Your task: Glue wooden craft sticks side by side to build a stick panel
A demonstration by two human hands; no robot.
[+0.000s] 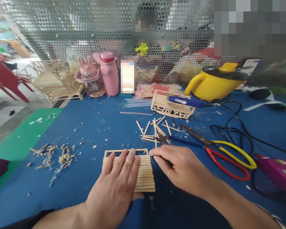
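A flat panel of glued wooden sticks (pixel 145 173) lies on the blue table (pixel 97 127) in front of me. My left hand (pixel 116 184) rests flat on it, fingers stretched out over the sticks. My right hand (pixel 181 168) sits at the panel's right edge, its fingertips pressed together against the top right corner. Just beyond lie several loose wooden sticks (pixel 154 130) and small cutting pliers (pixel 166 139).
Red-and-yellow scissors (pixel 228 156) lie to the right, with black cables (pixel 231 130) and a purple tool (pixel 278 170). Further back stand a small stick frame (pixel 171 108) with a blue glue pen (pixel 188 101), a yellow pot (pixel 216 81), pink bottles (pixel 102 74) and a stick model (pixel 54 81). Wood scraps (pixel 52 156) litter the left.
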